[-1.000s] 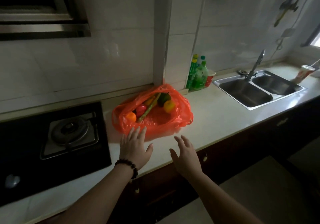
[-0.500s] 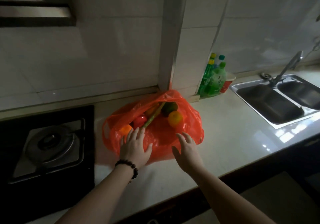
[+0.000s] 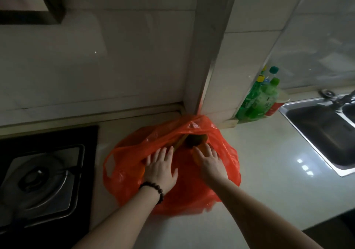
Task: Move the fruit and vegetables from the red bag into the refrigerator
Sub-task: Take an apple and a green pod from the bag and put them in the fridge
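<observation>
Red bag (image 3: 226, 164) on table (image 3: 269, 171): my left hand (image 3: 161, 169) and right hand (image 3: 208, 161) lay flat-fingered (gripping nothing) inside. Dark green fruit (image 3: 194, 142) just beyond right hand, nearer it.

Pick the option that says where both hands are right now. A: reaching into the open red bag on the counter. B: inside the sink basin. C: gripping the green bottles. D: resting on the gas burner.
A: the left hand and the right hand both lie with fingers spread in the mouth of the red bag on the counter.

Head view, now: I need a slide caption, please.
Both hands, left and right, reach into the red bag on the kitchen counter.
</observation>
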The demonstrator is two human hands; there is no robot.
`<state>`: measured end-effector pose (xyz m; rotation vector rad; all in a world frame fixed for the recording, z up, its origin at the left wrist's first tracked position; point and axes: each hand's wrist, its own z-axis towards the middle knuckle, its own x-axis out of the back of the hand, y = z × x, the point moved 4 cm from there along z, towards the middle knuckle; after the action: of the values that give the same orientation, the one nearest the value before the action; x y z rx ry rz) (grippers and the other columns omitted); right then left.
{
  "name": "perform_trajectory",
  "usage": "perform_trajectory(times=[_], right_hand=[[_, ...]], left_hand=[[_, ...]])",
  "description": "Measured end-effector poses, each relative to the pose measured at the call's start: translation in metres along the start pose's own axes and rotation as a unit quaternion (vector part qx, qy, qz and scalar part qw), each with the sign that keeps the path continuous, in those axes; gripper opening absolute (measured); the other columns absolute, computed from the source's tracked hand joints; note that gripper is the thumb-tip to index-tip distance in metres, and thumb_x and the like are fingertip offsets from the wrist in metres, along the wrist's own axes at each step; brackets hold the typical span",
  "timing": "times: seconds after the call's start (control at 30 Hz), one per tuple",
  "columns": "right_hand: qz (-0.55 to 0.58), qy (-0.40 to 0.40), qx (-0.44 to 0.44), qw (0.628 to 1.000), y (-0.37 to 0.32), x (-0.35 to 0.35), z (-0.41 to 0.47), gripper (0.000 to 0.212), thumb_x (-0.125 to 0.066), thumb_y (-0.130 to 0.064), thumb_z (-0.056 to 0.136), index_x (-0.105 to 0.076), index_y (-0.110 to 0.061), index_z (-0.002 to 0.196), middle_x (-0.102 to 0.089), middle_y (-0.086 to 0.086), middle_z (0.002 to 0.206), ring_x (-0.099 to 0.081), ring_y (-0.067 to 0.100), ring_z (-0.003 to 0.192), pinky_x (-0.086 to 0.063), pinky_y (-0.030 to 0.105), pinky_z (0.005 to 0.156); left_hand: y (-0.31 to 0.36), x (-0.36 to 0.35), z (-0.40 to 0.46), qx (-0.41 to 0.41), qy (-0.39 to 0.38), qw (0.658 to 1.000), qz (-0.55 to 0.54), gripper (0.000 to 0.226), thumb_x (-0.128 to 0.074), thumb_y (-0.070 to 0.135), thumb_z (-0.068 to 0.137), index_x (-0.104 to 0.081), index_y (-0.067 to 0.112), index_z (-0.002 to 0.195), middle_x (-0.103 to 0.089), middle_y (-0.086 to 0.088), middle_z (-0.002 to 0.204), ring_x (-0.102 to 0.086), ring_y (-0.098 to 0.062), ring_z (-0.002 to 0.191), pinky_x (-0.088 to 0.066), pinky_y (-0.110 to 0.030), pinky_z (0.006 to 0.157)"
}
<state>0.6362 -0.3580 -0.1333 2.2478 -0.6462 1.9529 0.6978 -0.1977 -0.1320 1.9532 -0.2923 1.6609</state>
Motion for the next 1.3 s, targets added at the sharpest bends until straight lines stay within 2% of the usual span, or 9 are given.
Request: perform_trajectory(times=[0.13,0.4,0.53,0.67,0.73,1.0,1.13,1.23,1.3], right_hand=[[-0.005,-0.007,-0.005,1.0,0.007,-0.001,0.012,0.067,-0.048,-0.012,0.095,-0.014,-0.034,0.148,0.0,0.006,0.159,-0.015,0.034,0.142,-0.038,0.045,0.105],[-0.005,-0.002,0.032,0.999,0.017,0.003,0.01,0.071,-0.048,-0.008,0.093,-0.011,-0.034,0.148,-0.008,0.006,0.158,-0.018,0.033,0.141,-0.04,0.043,0.104],[0.022,0.016,0.063,0.998,0.017,0.01,0.002,0.078,-0.053,-0.008,0.09,-0.011,-0.038,0.147,-0.007,0.002,0.158,-0.013,0.029,0.143,-0.035,0.046,0.108],[0.05,0.04,0.091,0.994,0.019,0.02,-0.008,0.077,-0.06,-0.015,0.088,-0.015,-0.039,0.146,-0.012,0.001,0.157,-0.016,0.028,0.142,-0.04,0.047,0.106],[0.052,0.037,0.104,0.993,0.023,0.023,-0.013,0.078,-0.062,-0.018,0.087,-0.016,-0.038,0.146,-0.012,0.0,0.157,-0.016,0.027,0.142,-0.04,0.046,0.106],[0.067,0.034,0.127,0.989,0.037,0.03,-0.03,0.079,-0.066,-0.028,0.084,-0.017,-0.036,0.146,-0.013,0.0,0.156,-0.016,0.027,0.141,-0.038,0.043,0.105],[0.093,0.05,0.142,0.984,0.034,0.043,-0.034,0.079,-0.067,-0.031,0.083,-0.019,-0.037,0.145,-0.015,0.0,0.155,-0.02,0.028,0.14,-0.039,0.046,0.105],[0.105,0.066,0.154,0.98,0.033,0.058,-0.041,0.077,-0.066,-0.031,0.083,-0.02,-0.037,0.145,-0.016,0.001,0.156,-0.022,0.029,0.139,-0.041,0.046,0.103],[0.115,0.079,0.162,0.977,0.032,0.069,-0.046,0.077,-0.066,-0.032,0.083,-0.021,-0.036,0.145,-0.018,0.002,0.155,-0.023,0.029,0.138,-0.041,0.045,0.102]], left_hand=[[0.006,-0.005,0.012,0.023,-0.003,0.999,0.026,0.065,-0.043,0.04,0.095,-0.013,0.024,0.149,-0.022,0.002,0.155,-0.012,-0.019,0.144,-0.006,-0.045,0.115],[0.012,-0.009,0.02,0.06,0.06,0.996,0.038,0.048,-0.039,0.004,0.09,-0.046,0.02,0.135,-0.053,0.0,0.131,-0.036,-0.022,0.131,-0.027,-0.048,0.103],[0.019,-0.009,0.013,0.072,0.058,0.994,0.055,0.046,-0.037,0.005,0.09,-0.049,0.018,0.133,-0.051,-0.002,0.132,-0.031,-0.022,0.135,-0.015,-0.051,0.112],[0.027,-0.015,0.018,0.094,-0.007,0.99,0.102,0.044,-0.03,0.009,0.096,-0.045,0.022,0.136,-0.034,-0.001,0.147,-0.01,-0.023,0.143,0.002,-0.055,0.113],[0.028,-0.018,0.021,0.103,-0.016,0.987,0.12,0.042,-0.029,0.009,0.097,-0.047,0.022,0.133,-0.035,-0.001,0.146,-0.01,-0.024,0.143,0.003,-0.056,0.113],[0.03,-0.016,0.011,0.115,0.053,0.988,0.087,0.039,-0.03,0.004,0.093,-0.054,0.016,0.121,-0.049,-0.001,0.134,-0.022,-0.022,0.14,-0.001,-0.051,0.114],[0.038,-0.006,-0.008,0.106,0.084,0.989,0.062,0.035,-0.034,0.003,0.089,-0.054,0.019,0.113,-0.056,0.001,0.122,-0.04,-0.021,0.126,-0.021,-0.043,0.112],[0.043,0.008,-0.023,0.127,0.098,0.987,0.034,0.031,-0.044,0.001,0.085,-0.053,0.018,0.109,-0.061,-0.003,0.109,-0.056,-0.026,0.104,-0.043,-0.041,0.09],[0.043,0.019,-0.034,0.139,0.113,0.984,0.014,0.026,-0.051,0.004,0.083,-0.052,0.017,0.106,-0.061,-0.005,0.103,-0.06,-0.029,0.092,-0.049,-0.039,0.074]])
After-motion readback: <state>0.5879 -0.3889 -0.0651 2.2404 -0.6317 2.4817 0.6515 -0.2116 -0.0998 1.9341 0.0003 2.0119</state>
